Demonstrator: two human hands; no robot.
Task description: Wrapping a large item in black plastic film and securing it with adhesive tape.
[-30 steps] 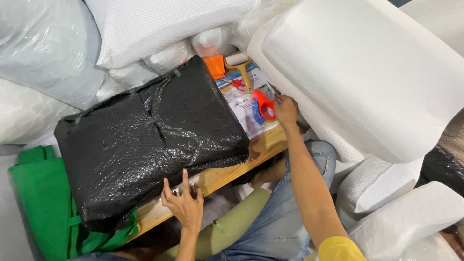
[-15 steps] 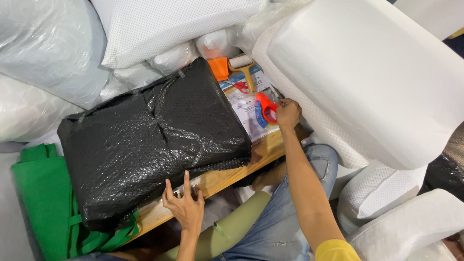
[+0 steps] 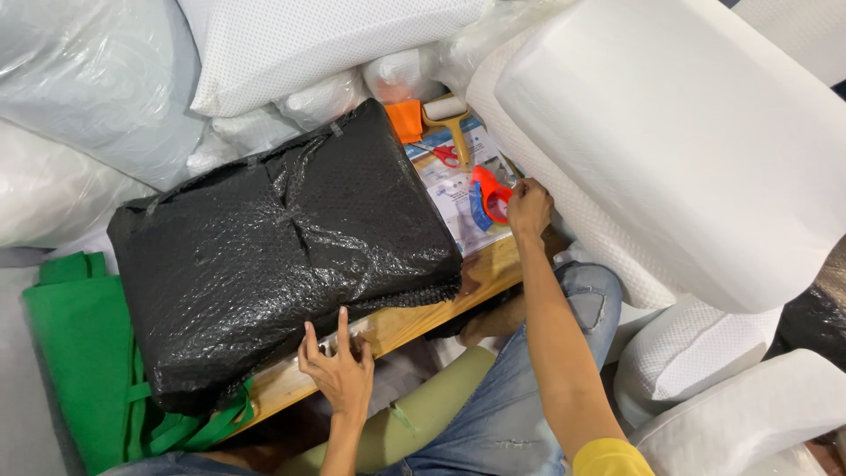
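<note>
While a large parcel wrapped in black bubble wrap [image 3: 282,256] lies across a wooden counter [image 3: 414,322], the left hand [image 3: 339,370] rests open at the parcel's near edge, fingers spread against the wrap. The right hand [image 3: 529,207] reaches to the counter's far end, its fingers curled on a red tape dispenser [image 3: 487,196] lying on printed sheets [image 3: 458,198]. Red-handled scissors [image 3: 445,154] lie just beyond. White foam pillows [image 3: 679,141] crowd around; green fabric [image 3: 84,353] sits at the left.

White foam pillows [image 3: 670,150] and clear-bagged cushions [image 3: 79,97] crowd a wooden bench [image 3: 405,322] beside green fabric [image 3: 79,353].
</note>
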